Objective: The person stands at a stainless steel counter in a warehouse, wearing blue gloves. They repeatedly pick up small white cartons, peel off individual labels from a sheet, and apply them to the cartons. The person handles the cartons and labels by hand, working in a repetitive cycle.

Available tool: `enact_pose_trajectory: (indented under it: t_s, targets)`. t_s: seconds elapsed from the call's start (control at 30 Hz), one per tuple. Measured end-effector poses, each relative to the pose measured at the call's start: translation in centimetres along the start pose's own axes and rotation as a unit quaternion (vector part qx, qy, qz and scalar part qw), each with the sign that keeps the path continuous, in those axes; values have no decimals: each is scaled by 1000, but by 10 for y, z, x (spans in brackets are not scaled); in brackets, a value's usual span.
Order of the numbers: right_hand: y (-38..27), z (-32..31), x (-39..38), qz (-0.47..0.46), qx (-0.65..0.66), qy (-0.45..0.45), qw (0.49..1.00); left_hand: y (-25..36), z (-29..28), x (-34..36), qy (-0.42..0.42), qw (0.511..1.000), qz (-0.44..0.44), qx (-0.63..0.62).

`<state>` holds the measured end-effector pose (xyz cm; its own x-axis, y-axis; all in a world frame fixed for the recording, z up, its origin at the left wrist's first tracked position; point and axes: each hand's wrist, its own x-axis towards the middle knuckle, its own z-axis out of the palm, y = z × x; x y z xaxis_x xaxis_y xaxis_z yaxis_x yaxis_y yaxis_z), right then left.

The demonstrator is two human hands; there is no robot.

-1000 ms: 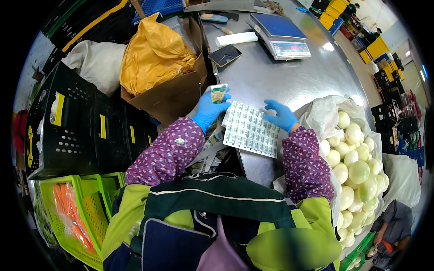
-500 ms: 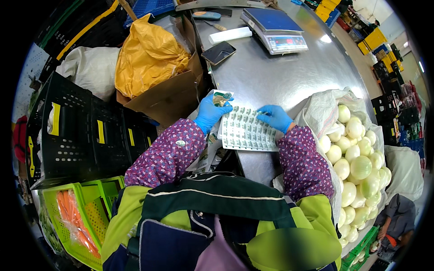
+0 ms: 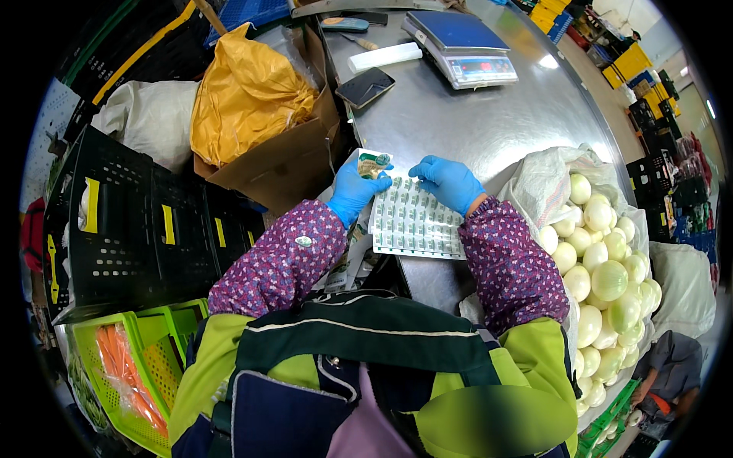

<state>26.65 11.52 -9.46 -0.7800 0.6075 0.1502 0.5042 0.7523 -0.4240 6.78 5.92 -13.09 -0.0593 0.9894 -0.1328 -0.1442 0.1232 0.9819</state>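
Note:
Both my hands wear blue gloves, over purple flowered sleeves. My left hand is closed on the upper left edge of a white sheet of stickers, printed with rows of small green labels. A green and brown printed piece, perhaps a label or packet, shows at the same fingers. My right hand is over the sheet's upper right part, its thumb and fingers pinched together near the top edge. Whatever those fingertips hold is too small to make out. The sheet lies tilted over the near edge of the metal table.
A sack of peeled onions stands at my right. Farther back on the table are a scale, a phone and a white roll. Leftward stand a cardboard box, black crates and a green basket of bagged carrots.
My right hand has moved left and up from the sheet's right edge to near its top, and its fingers have curled in. My left hand keeps its hold on the sheet.

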Motion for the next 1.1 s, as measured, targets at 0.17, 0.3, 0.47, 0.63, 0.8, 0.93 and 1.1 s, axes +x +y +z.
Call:
enact_pose_trajectory:
  t_s: [0.17,0.3,0.47,0.63,0.8,0.93,1.1]
  targets:
    - [-3,1,-1,0,-19,-10,1000,0,1,0,4,1000,-21,5]
    - [-5,8,-8,-11,-57,-6,998,-11,2,2,26,1000,-16,-4]
    - [-19,3,-28,-108,-74,40,991,-14,6,5,60,996,-62,-23]
    - [-15,-7,-46,51,297,119,946,-6,6,6,30,999,-22,33]
    - [-18,-21,-46,244,585,176,753,11,-17,6,-7,994,-22,-103]
    - [-24,-19,-36,285,631,183,697,58,-40,-3,-88,982,-10,-166]
    - [-50,-19,-15,258,648,198,688,91,-61,-12,-129,970,-5,-208]
